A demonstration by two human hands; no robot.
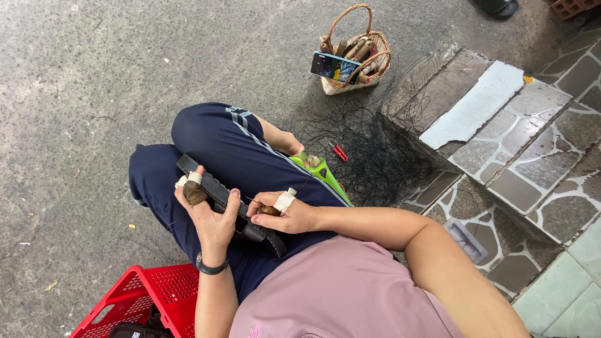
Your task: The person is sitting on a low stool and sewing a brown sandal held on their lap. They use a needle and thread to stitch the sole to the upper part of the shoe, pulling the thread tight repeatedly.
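**Now, both hands busy on my lap**

My left hand (210,216) has its grip clamped on a brown wooden shuttle (195,193), resting over the black strap (216,188) across my thigh. My right hand (289,216) pinches a smaller brown piece (269,211), fingers together. Black netting (369,150) lies just beyond my knee, beside the stone step (488,125).

The rough grey ground (94,75) carried a wicker basket (354,84); black netting (375,150) spread beside stone steps (501,138); red snips (339,151) lay on it; a red crate (150,297) sat nearby.
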